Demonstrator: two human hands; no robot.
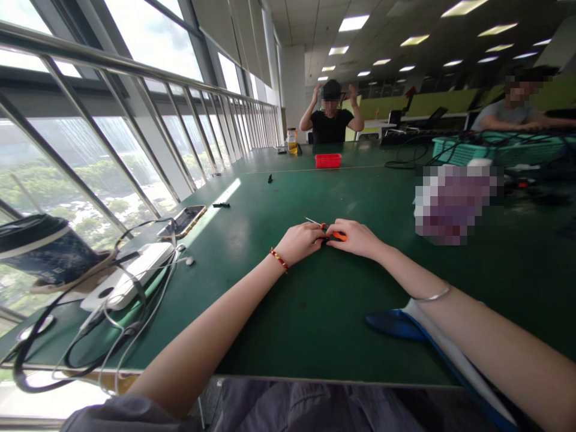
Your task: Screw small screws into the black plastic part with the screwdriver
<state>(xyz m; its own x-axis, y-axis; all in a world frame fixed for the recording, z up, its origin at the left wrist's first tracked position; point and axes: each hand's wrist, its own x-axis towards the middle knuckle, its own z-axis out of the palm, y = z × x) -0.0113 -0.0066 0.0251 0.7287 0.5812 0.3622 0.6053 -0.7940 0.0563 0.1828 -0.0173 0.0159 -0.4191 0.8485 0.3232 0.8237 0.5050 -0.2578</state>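
Over the middle of the green table (279,324), my two hands meet with their fingers nearly touching. My right hand (357,239) is closed around a screwdriver (339,236) with an orange and black handle. Its thin metal shaft points left and away, passing above the fingers of my left hand. My left hand (303,243), with a red and gold bracelet at its wrist, has its fingers curled together beside the handle. A bit of something dark shows between the hands, too hidden to name.
To the left lie a phone (188,221), a white power bank (130,279), tangled cables and a dark cup (45,252). Small black parts (221,205) and a red basket (328,161) are farther off. Under my right forearm is a blue-and-white item (396,324). Two people sit beyond.
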